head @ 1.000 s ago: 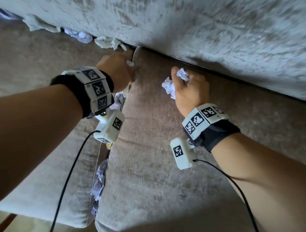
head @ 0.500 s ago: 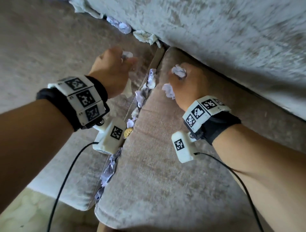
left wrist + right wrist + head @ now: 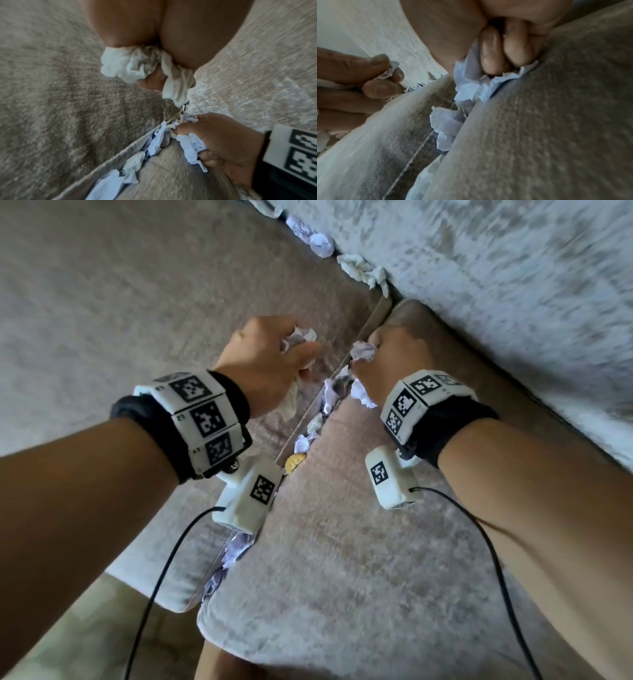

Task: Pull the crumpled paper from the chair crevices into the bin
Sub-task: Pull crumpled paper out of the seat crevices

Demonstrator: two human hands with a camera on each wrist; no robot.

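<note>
Both hands full: left hand (image 3: 263, 361) grips a white crumpled paper wad (image 3: 130, 66), right hand (image 3: 394, 354) clutches pale-blue crumpled paper (image 3: 471, 86) at the grey fabric cushion crevice (image 3: 305, 419). Risk: overfilled fists shed scraps w/ bin out of view; wedged paper may tear.

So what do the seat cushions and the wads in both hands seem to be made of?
Seat cushions: probably chenille or velvet-like fabric, matte beige with a short mottled nap. Wad in the left hand: soft, limp white tissue with rounded folds. Wad in the right hand: thin bluish-white paper with sharp creases and ragged edges.
</note>
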